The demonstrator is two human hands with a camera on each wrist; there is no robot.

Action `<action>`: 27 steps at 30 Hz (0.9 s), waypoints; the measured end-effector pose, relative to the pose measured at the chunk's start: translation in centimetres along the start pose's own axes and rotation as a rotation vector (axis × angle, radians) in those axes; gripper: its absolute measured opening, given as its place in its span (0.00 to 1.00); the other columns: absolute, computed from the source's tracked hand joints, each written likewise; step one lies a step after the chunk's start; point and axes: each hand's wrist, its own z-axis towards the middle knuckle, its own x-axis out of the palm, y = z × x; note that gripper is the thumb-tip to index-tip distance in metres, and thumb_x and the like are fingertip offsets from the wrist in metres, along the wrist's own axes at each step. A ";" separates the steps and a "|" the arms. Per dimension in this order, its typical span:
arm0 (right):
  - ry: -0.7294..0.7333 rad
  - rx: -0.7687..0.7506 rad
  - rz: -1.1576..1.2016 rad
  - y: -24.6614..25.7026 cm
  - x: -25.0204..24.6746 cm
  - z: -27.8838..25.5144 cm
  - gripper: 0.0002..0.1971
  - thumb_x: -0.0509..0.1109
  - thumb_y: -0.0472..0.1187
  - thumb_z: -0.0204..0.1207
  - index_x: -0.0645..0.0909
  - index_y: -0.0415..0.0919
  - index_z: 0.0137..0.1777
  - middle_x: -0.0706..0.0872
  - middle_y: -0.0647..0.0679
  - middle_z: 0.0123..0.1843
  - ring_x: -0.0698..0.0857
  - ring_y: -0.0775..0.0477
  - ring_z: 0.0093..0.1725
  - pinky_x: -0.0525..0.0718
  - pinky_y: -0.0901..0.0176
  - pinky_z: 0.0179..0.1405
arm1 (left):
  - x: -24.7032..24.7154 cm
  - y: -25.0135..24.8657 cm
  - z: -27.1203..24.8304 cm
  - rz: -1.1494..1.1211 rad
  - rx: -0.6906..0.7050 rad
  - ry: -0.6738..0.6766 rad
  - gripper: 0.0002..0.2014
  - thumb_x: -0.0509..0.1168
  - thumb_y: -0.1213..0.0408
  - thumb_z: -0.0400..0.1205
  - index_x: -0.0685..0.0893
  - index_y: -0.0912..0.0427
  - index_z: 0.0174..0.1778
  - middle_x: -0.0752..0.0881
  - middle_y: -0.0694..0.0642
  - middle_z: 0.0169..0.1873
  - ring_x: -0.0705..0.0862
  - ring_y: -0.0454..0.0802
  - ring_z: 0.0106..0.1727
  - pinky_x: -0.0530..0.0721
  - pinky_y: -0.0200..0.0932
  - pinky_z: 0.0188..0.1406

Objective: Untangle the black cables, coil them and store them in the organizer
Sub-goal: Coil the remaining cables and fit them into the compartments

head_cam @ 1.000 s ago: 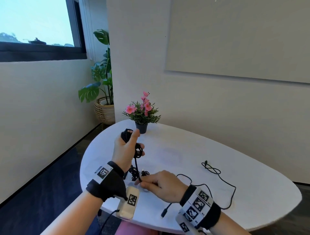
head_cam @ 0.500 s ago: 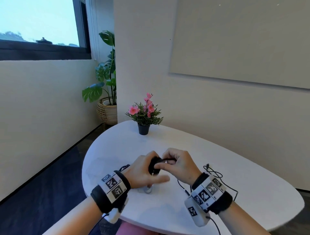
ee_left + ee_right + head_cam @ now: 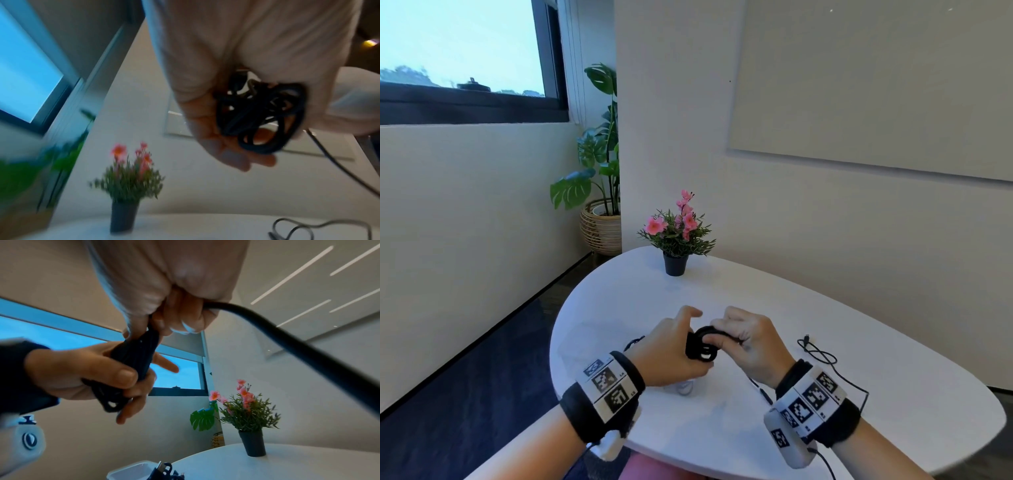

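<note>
left hand [image 3: 671, 349] grips coiled cable [image 3: 702, 346] | right hand [image 3: 750, 342] pinches its loop | risk: slack grip springs coil open above table [image 3: 859, 325]

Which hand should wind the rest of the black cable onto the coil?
Probably the right hand: it already pinches the loose black cable trailing off. The left hand grips the coil, so it looks better left steadying.

My hands crowd the table's [image 3: 859, 342] near edge; loose cable [image 3: 825, 359] sprawls toward the right edge, flower pot [image 3: 675, 263] blocks the far edge, bare surface between.
</note>
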 end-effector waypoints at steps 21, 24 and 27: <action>-0.105 0.258 0.440 -3.0 -1.0 0.7 0.09 0.74 0.48 0.72 0.90 0.43 0.42 0.90 0.51 0.39 0.86 0.54 0.41 0.82 0.62 0.47 | -0.9 -2.2 0.3 0.282 0.344 0.095 0.08 0.60 0.62 0.84 0.73 0.62 0.56 0.81 0.57 0.49 0.76 0.47 0.41 0.68 0.32 0.39; -0.052 0.356 0.378 -3.9 0.6 -0.5 0.07 0.70 0.41 0.78 0.89 0.45 0.50 0.91 0.61 0.43 0.87 0.64 0.48 0.81 0.69 0.51 | -1.9 -1.8 0.8 0.037 0.188 -0.148 0.08 0.62 0.65 0.83 0.73 0.61 0.55 0.82 0.56 0.42 0.79 0.51 0.38 0.69 0.39 0.33; 0.168 0.369 0.085 -3.4 1.4 -2.5 0.12 0.63 0.49 0.82 0.85 0.53 0.60 0.89 0.58 0.55 0.86 0.60 0.57 0.81 0.63 0.57 | -3.3 -0.2 2.3 -0.031 0.020 -0.334 0.05 0.60 0.67 0.83 0.69 0.60 0.49 0.76 0.49 0.33 0.75 0.49 0.32 0.66 0.38 0.26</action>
